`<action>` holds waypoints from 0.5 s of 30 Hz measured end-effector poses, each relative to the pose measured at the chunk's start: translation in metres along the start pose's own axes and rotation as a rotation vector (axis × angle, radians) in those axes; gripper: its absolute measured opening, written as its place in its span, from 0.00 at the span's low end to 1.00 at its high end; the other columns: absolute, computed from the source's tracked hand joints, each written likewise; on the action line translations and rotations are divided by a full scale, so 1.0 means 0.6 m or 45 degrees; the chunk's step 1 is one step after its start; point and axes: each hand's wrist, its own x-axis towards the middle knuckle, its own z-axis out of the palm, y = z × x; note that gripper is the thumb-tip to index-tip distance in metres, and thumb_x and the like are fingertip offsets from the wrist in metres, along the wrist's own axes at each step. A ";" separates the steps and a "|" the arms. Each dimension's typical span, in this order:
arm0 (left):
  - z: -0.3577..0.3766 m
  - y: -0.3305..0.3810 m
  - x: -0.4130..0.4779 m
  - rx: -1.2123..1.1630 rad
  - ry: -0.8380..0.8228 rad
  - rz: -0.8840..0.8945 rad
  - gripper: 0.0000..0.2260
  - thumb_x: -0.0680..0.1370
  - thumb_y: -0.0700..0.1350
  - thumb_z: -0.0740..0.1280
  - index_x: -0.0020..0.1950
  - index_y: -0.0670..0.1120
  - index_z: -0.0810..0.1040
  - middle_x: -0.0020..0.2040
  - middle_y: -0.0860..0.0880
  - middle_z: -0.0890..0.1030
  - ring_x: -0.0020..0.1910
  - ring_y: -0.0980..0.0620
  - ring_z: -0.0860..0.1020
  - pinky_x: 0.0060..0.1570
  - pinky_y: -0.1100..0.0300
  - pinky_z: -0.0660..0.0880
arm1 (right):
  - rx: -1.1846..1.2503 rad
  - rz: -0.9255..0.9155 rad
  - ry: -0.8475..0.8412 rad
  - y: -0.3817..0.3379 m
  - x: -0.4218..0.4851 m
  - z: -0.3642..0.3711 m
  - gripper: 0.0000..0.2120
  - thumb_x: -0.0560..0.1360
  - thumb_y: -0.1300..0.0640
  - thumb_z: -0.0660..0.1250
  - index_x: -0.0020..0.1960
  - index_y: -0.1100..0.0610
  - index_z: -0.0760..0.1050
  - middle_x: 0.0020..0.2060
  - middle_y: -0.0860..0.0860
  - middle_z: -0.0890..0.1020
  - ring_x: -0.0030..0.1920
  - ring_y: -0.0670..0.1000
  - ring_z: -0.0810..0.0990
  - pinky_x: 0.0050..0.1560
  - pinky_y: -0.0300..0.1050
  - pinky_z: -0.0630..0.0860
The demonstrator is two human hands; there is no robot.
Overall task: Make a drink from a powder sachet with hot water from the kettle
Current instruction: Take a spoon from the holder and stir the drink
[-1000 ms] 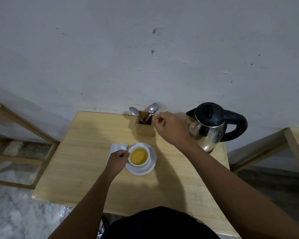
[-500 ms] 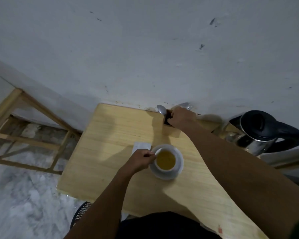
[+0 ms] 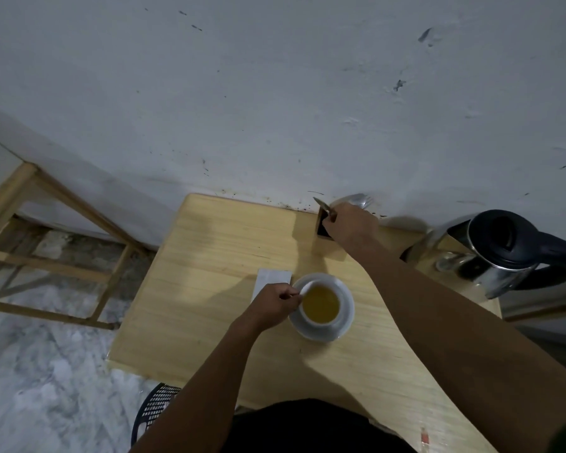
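Observation:
A white cup (image 3: pixel 321 305) of yellow-brown drink stands on a white saucer (image 3: pixel 345 325) in the middle of the wooden table (image 3: pixel 209 256). My left hand (image 3: pixel 273 305) grips the cup's handle at its left side. My right hand (image 3: pixel 352 225) reaches over the wooden cutlery holder (image 3: pixel 323 229) at the wall, fingers closed around a spoon (image 3: pixel 353 201) whose bowl pokes out behind the hand. A second utensil tip (image 3: pixel 319 202) sticks up beside it. A white sachet (image 3: pixel 270 279) lies flat just left of the cup. The steel kettle (image 3: pixel 497 253) with black lid stands at the right.
The table stands against a grey-white wall. A wooden frame (image 3: pixel 56 230) stands on the marble floor to the left. A black mesh stool or basket (image 3: pixel 156 410) shows under the table's near edge. My right forearm crosses the table's right half.
My right hand went from beside the holder to over it and closed around a spoon. The view swung left, so the kettle now sits at the right edge. My left hand stays on the cup.

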 end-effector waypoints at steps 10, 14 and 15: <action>0.021 -0.014 -0.004 -0.074 0.138 -0.055 0.09 0.77 0.46 0.67 0.51 0.42 0.82 0.44 0.48 0.81 0.41 0.52 0.77 0.46 0.55 0.76 | 0.628 -0.228 0.531 0.049 -0.149 -0.058 0.07 0.77 0.53 0.65 0.50 0.56 0.77 0.43 0.46 0.76 0.39 0.50 0.77 0.36 0.44 0.72; 0.026 -0.012 -0.009 -0.060 0.173 -0.022 0.07 0.78 0.45 0.66 0.45 0.43 0.80 0.39 0.50 0.79 0.36 0.54 0.75 0.42 0.57 0.73 | 0.981 -0.082 0.339 0.073 -0.213 -0.044 0.04 0.75 0.53 0.64 0.47 0.53 0.73 0.43 0.50 0.82 0.44 0.49 0.82 0.44 0.52 0.80; 0.026 -0.012 -0.011 -0.055 0.172 -0.007 0.07 0.78 0.45 0.66 0.44 0.44 0.80 0.38 0.50 0.78 0.36 0.54 0.75 0.41 0.59 0.72 | 1.035 -0.050 0.285 0.077 -0.227 -0.040 0.03 0.76 0.54 0.64 0.47 0.54 0.74 0.42 0.50 0.83 0.44 0.49 0.82 0.46 0.53 0.80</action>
